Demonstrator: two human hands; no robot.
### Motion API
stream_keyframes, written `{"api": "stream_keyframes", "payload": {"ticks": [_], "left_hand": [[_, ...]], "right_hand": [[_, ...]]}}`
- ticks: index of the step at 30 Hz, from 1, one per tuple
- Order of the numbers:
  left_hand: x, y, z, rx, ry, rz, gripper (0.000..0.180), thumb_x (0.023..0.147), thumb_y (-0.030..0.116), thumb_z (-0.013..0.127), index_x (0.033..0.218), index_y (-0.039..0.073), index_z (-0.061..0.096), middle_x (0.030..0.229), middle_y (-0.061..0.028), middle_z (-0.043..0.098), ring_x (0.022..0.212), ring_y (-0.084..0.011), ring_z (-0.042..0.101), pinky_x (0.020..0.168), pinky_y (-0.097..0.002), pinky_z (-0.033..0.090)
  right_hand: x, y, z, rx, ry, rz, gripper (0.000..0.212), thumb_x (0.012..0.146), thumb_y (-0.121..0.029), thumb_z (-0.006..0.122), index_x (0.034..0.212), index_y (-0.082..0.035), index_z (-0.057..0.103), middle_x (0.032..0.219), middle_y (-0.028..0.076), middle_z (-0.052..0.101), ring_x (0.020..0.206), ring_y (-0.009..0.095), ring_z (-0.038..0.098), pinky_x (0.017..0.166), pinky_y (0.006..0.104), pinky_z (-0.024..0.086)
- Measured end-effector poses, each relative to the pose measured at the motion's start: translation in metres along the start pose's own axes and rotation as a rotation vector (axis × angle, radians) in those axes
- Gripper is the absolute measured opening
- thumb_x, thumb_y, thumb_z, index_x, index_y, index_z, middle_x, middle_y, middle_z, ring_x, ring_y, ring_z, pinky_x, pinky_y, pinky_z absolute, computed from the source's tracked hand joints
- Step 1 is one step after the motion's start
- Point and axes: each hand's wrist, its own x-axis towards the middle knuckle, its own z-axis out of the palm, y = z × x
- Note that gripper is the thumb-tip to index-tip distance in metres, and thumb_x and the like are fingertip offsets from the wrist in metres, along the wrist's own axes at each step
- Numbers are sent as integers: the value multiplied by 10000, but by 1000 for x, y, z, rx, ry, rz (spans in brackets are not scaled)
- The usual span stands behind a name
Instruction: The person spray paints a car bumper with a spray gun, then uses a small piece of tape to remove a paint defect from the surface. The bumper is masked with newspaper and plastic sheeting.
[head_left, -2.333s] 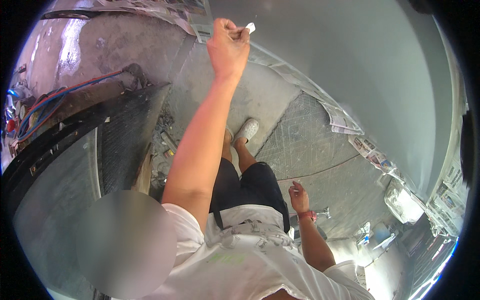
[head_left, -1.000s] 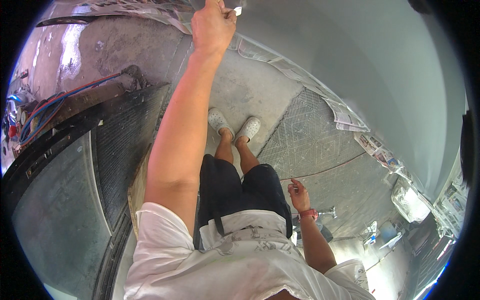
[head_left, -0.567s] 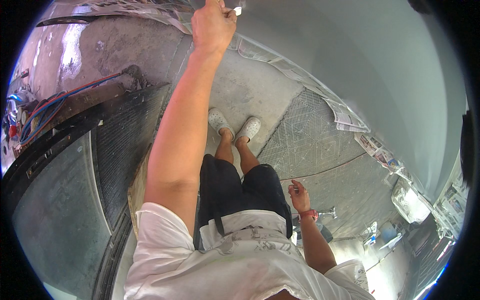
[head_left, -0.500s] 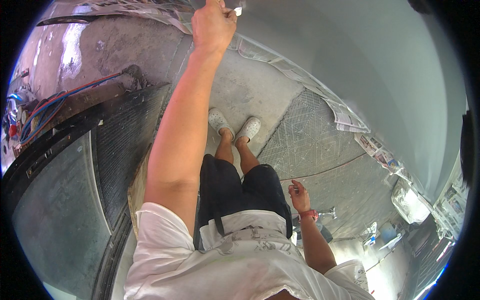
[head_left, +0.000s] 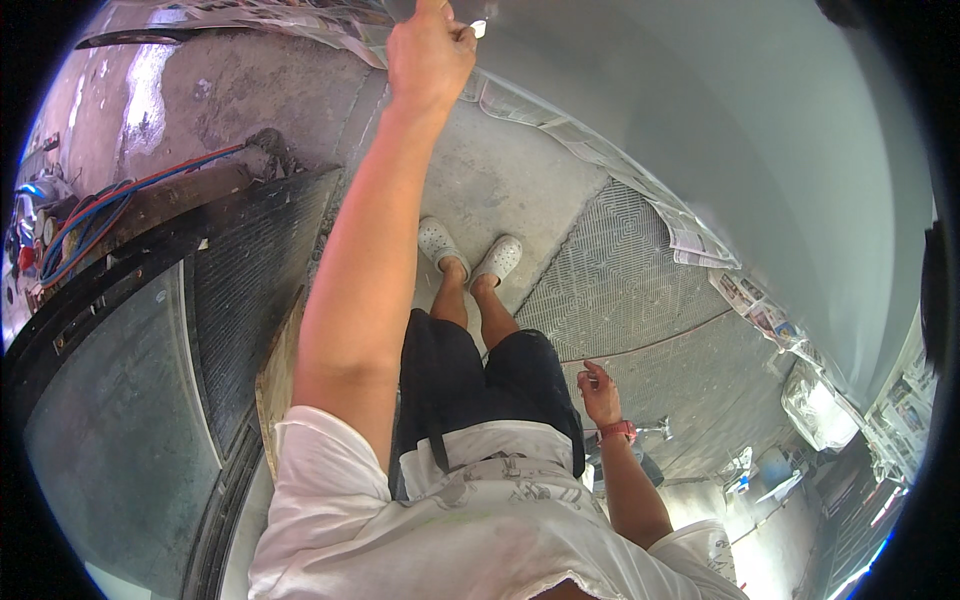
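My left hand (head_left: 432, 62) reaches far forward at the top of the view, its fingers closed in a pinch. A small white piece (head_left: 479, 29) sticks out from the fingertips, against the smooth grey body panel (head_left: 720, 120); its kind is too small to tell. Part of the hand is cut off by the upper edge. My right hand (head_left: 600, 395) hangs low beside my shorts with a red watch (head_left: 617, 431) at the wrist. Its fingers are loosely bent and apart, with nothing visible in them, away from the panel.
Newspaper masking (head_left: 700, 240) lines the panel's lower edge. A dark-framed glass panel (head_left: 120, 400) stands close on my left, with red and blue hoses (head_left: 140, 185) beyond it. Ribbed matting (head_left: 640, 290) covers floor on the right. A white plastic-wrapped bundle (head_left: 820, 405) lies near the masking.
My left hand has shifted very slightly right and down along the panel, and the white piece has tilted a little. My right hand stays where it was.
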Motion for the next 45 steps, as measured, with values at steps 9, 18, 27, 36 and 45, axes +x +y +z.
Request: {"api": "stream_keyframes", "payload": {"ticks": [9, 18, 27, 36, 45], "left_hand": [[-151, 63, -66, -670, -117, -821, 292, 848, 118, 831, 1020, 30, 611, 907, -98, 743, 810, -155, 696, 762, -327, 553], [-234, 91, -108, -830, -495, -969, 115, 948, 43, 739, 1042, 6, 684, 898, -62, 748, 768, -106, 690, 707, -270, 554], [-188, 18, -87, -602, -597, -763, 154, 965, 136, 729, 1030, -4, 734, 881, -73, 757, 762, -119, 681, 728, -290, 547], [-174, -61, 62, -742, -538, -633, 213, 1033, 182, 682, 1054, -25, 729, 928, -56, 742, 853, -121, 687, 792, -296, 560], [-160, -109, 152, -1112, -351, -311, 246, 1052, 200, 667, 1214, 20, 709, 1060, -68, 742, 940, -147, 683, 902, -328, 555]], "right_hand": [[22, -144, 1, -53, 259, -407, 347, 946, -167, 745, 1267, -79, 645, 1104, 159, 693, 943, 354, 724, 800, 427, 596], [62, -308, 28, -62, 404, -696, 443, 838, -50, 806, 1235, -99, 615, 1292, 126, 572, 1056, 346, 675, 791, 417, 594], [134, -354, 81, 21, 468, -765, 358, 810, -8, 800, 1142, -84, 689, 1165, 122, 685, 1032, 356, 702, 829, 426, 597], [299, -346, 114, 138, 611, -947, 244, 836, -53, 792, 1065, -70, 708, 1092, 105, 707, 982, 336, 710, 820, 426, 586], [400, -343, 132, 934, 368, -946, 103, 981, -60, 707, 1077, -37, 679, 959, 78, 744, 859, 178, 710, 781, 314, 560]]}}
